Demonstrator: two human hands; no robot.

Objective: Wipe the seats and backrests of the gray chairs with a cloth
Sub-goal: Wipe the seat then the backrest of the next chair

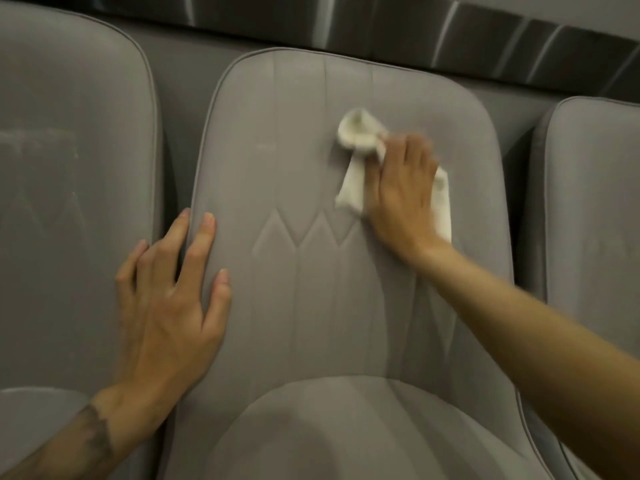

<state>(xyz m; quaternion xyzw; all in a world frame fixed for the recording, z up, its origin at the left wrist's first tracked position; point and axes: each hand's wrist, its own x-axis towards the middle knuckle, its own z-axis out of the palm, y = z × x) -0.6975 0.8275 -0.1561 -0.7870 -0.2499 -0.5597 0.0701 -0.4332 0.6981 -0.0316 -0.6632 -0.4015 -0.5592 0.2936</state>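
Head view, item 1: cloth [350, 188], white, bunched, on upper right of mid chair backrest [304, 174], pinned under your right hand [403, 199]; fingers look flat, pressing, not curled (blurred). Item 2: left hand [166, 296], fingers spread, released, resting on backrest's left edge. Progress, est.: backrest wipe under way; seat [346, 431] likely still to do; left chair [69, 174] & right chair [595, 209], can't tell. Containers: none in view.
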